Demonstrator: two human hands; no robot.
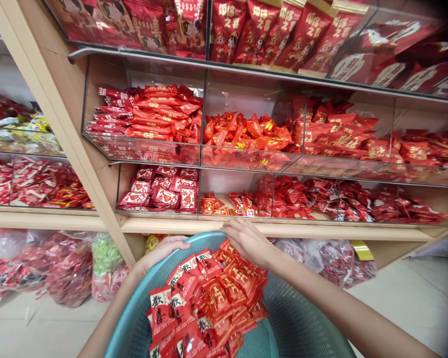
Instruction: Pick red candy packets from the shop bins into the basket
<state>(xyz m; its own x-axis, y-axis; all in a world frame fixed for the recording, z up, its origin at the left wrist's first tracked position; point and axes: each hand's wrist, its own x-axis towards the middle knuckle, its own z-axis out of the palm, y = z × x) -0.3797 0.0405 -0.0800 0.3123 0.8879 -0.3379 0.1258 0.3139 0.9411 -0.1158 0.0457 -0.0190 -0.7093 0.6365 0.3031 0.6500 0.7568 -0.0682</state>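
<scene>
A round teal plastic mesh basket (pixel 306 323) sits low in the view, in front of a pale wooden shelf unit (pixel 283 229), and carries a heap of small red foil candy packets (pixel 209 303) printed with white and gold characters. The left hand (pixel 163 251) lies over the basket's far-left rim with its fingers curled down on the edge, gripping it. The right hand (pixel 248 241) rests palm-down at the far end of the heap, close to the shelf's front board, fingers bent loosely onto the topmost packets; whether it has closed on any one of them cannot be told. Above, clear acrylic bins (pixel 209 154) on two levels are filled with more red wrapped sweets, and larger red bags (pixel 269 35) with cartoon figures stand along the top shelf. Beneath the lowest board, clear plastic sacks of sweets (pixel 59 273) lie on the pale tiled floor (pixel 414 293).
</scene>
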